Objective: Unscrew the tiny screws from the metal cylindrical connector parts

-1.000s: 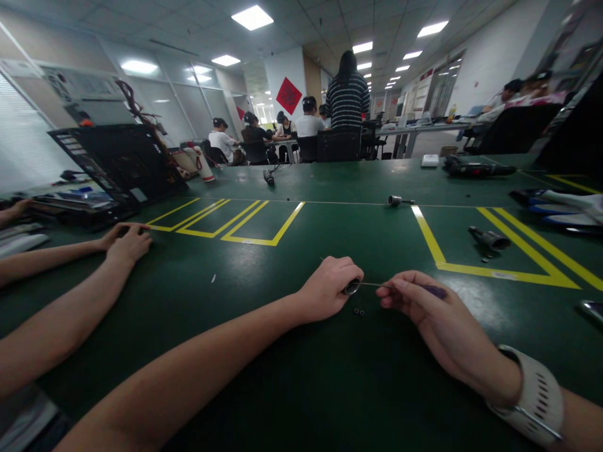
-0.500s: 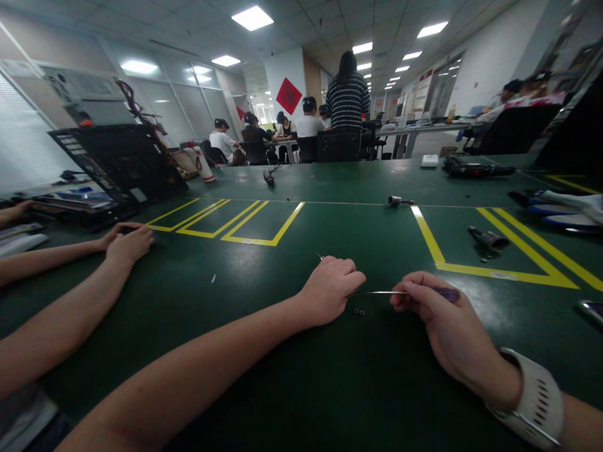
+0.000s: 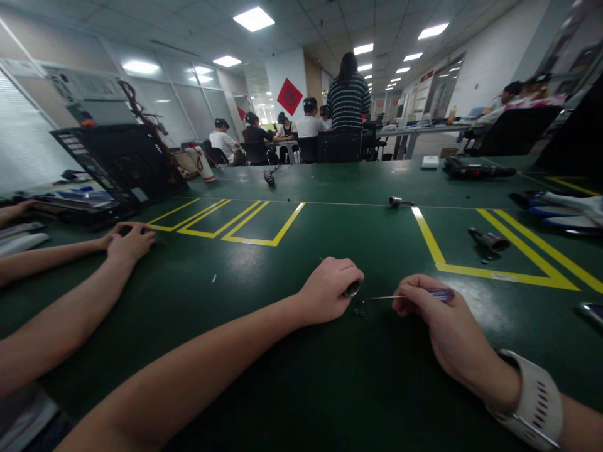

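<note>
My left hand (image 3: 330,290) is wrapped round a dark metal socket (image 3: 352,289), whose round open end faces right. In my right hand (image 3: 436,314) is a screwdriver with a purple handle (image 3: 441,294); its thin shaft (image 3: 384,297) points left, and its tip is a short way from the socket, apart from it. A few small dark metal pieces (image 3: 359,311) lie on the green table (image 3: 264,389) just below the tip. Further off, a similar socket piece (image 3: 490,240) lies inside a yellow tape outline on the right.
Another small socket tool (image 3: 399,201) and a dark tool (image 3: 269,178) lie further back. A black power tool (image 3: 478,168), a white box (image 3: 429,162) and blue-white pliers-like items (image 3: 565,207) are at right. Another person's hands (image 3: 127,242) rest at left, near black equipment (image 3: 127,163).
The screwdriver tip has come away from the socket, and my right hand has shifted slightly. The socket's open end now faces more toward the camera. One more small piece shows by the others.
</note>
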Available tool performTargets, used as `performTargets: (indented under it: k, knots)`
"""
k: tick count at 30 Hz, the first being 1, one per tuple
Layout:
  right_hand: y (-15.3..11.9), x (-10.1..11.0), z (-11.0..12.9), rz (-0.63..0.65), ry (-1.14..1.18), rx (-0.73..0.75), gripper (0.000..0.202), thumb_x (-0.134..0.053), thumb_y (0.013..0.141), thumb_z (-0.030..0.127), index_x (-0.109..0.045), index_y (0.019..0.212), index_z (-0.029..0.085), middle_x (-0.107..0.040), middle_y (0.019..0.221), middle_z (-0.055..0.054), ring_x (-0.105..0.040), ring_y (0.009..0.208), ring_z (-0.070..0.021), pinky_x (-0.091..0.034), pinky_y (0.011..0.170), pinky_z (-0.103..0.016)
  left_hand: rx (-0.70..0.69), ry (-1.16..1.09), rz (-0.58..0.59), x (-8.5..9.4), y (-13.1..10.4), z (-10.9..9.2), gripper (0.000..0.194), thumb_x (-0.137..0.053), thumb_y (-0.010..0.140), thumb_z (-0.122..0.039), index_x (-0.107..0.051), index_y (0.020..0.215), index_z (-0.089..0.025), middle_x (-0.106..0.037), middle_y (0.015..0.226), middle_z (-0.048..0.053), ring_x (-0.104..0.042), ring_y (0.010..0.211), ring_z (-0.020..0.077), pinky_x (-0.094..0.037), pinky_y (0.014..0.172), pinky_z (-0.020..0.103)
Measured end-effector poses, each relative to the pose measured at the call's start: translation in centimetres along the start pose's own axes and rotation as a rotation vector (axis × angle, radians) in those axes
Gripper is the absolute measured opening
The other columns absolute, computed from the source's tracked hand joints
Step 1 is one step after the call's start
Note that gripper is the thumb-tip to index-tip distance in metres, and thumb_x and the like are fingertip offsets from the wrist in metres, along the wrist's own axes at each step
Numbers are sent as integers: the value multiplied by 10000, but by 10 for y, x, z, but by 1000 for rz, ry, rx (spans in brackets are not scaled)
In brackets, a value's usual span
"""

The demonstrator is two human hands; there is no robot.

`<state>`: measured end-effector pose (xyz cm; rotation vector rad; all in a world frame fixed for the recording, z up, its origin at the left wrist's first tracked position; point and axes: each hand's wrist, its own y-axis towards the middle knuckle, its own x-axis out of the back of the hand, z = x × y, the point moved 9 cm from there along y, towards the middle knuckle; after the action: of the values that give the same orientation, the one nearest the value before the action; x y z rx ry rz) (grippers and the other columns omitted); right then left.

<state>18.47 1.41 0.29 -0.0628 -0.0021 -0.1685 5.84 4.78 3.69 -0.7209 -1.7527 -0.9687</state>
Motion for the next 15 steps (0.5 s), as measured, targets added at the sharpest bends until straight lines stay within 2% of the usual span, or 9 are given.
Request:
performTargets:
  k: [5, 10, 15]
  knots:
    - [1, 0, -2, 12, -50, 4, 179, -578, 760, 325, -584, 635, 196, -579, 615, 0, -525, 634, -165, -391, 623, -320, -65, -161, 25, -2, 0, -3, 65, -506, 798, -181, -497, 861, -168, -594, 846, 31, -539, 801, 152, -392, 764, 285]
    - [0, -1, -3, 19, -56, -5, 182, -587, 754, 342, -590, 647, 194, -588, 624, -4, -531, 642, -169, -392, 625, -319, -79, -197, 67, -6, 0, -4, 91, -520, 786, -166, -506, 876, -169, -602, 843, 25, -550, 796, 146, -399, 782, 286]
    - [0, -2, 2, 6, -65, 7, 184, -595, 735, 344, -592, 633, 191, -588, 608, -8, -528, 629, -171, -392, 613, -316, -99, -207, 86, -7, -1, -6, 142, -525, 798, -183, -517, 939, -173, -617, 919, 38, -561, 872, 160, -394, 833, 305]
